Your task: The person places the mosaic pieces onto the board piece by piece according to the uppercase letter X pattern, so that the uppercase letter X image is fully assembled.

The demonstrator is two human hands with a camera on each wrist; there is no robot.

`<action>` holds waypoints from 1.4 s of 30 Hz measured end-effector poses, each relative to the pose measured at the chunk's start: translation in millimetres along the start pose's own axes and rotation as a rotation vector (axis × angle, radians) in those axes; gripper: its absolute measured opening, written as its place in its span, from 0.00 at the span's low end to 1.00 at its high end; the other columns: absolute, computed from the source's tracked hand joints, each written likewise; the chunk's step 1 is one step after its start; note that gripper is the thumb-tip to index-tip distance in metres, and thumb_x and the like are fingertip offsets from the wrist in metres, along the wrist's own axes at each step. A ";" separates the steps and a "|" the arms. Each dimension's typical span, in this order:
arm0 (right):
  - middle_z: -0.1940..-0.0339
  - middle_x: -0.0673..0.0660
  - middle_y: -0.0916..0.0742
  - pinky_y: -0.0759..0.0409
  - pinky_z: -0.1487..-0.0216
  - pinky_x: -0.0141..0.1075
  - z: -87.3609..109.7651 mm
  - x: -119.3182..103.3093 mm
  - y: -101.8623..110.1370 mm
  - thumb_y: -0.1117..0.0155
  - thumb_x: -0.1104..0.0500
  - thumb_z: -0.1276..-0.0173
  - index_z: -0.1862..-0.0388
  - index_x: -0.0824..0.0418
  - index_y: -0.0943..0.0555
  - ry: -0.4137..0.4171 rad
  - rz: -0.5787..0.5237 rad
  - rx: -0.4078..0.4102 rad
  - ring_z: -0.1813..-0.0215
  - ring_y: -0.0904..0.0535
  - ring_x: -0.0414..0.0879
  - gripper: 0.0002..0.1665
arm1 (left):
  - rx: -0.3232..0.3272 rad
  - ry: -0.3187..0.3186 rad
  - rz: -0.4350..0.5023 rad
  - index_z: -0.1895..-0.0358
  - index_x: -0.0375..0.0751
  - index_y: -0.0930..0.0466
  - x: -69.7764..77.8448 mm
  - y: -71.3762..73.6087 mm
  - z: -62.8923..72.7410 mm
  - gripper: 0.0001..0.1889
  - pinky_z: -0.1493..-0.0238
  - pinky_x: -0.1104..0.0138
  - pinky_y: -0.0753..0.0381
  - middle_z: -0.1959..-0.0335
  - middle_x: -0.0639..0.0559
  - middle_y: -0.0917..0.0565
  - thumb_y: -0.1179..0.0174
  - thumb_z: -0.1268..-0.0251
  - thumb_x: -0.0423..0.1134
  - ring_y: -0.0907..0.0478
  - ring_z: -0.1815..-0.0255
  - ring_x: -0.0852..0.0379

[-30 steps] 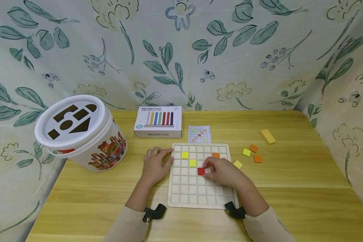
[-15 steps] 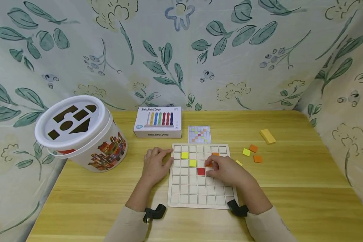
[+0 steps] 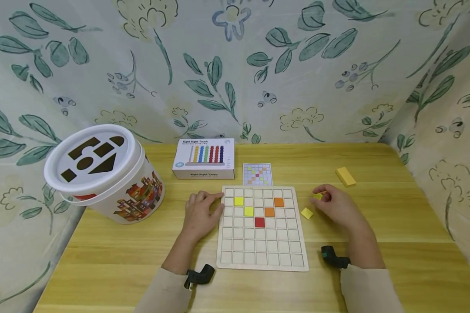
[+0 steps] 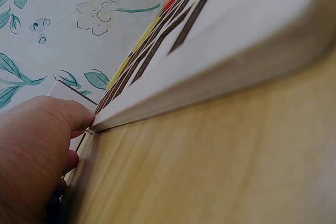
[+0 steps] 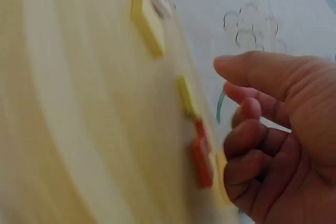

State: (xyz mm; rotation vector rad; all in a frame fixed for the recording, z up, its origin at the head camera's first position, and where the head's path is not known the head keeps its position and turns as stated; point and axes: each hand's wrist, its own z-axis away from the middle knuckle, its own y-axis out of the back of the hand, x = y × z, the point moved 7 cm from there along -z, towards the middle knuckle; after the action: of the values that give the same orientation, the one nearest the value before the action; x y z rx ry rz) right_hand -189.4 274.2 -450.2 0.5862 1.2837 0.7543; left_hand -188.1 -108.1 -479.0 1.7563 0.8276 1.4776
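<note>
A white grid board [image 3: 239, 245] lies on the table, holding two yellow tiles, two orange tiles [image 3: 269, 212] and a red tile [image 3: 260, 222]. My left hand [image 3: 201, 215] rests at the board's left edge, fingertips touching its side. Right of the board, my right hand [image 3: 338, 208] hovers over loose tiles, its thumb and forefinger near a yellow tile [image 3: 317, 196]. In the right wrist view, nothing sits between those fingertips, and orange tiles [image 5: 202, 163] lie beyond them; the hand covers these in the head view. Another yellow tile [image 3: 307, 213] lies closer to the board.
Behind the board lies a pattern card [image 3: 257, 174]. A white toy box [image 3: 203, 159] stands behind to the left, beside a lidded bucket [image 3: 105, 174] with shape cutouts. A yellow block [image 3: 345, 176] lies at the back right.
My right hand has left the board and moved right to the loose tiles. The second orange tile now lies uncovered in its cell. My left hand has stayed put.
</note>
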 end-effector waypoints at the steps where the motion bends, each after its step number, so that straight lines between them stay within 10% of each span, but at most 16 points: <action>1: 0.65 0.56 0.22 0.31 0.67 0.36 -0.1 7.3 4.2 0.36 0.46 0.26 0.41 0.61 0.23 -0.020 0.003 0.032 0.66 0.28 0.48 0.25 | 0.001 0.000 -0.004 0.37 0.58 0.17 -0.4 -0.3 0.0 0.20 0.48 0.58 0.37 0.55 0.53 0.23 0.39 0.29 0.52 0.34 0.54 0.52; 12: 0.61 0.59 0.20 0.30 0.69 0.35 0.1 51.1 22.8 0.35 0.44 0.28 0.37 0.64 0.21 -0.124 -0.026 0.235 0.65 0.28 0.49 0.31 | 0.000 0.001 -0.004 0.37 0.58 0.17 -2.7 -1.1 0.8 0.20 0.48 0.57 0.37 0.55 0.52 0.23 0.39 0.29 0.52 0.34 0.54 0.52; 42: 0.58 0.58 0.18 0.29 0.62 0.37 -1.7 27.7 6.1 0.34 0.43 0.28 0.41 0.62 0.19 -0.078 0.010 0.041 0.61 0.26 0.49 0.28 | 0.026 -0.023 -0.005 0.38 0.58 0.16 -0.4 -0.6 0.0 0.19 0.49 0.57 0.36 0.56 0.52 0.22 0.38 0.30 0.51 0.33 0.54 0.52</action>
State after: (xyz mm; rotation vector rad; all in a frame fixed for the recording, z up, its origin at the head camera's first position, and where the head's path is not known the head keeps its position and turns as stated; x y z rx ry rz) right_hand -189.1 299.4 -463.2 0.6498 1.2279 0.7085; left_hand -188.2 -108.1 -479.8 1.7857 0.8417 1.4471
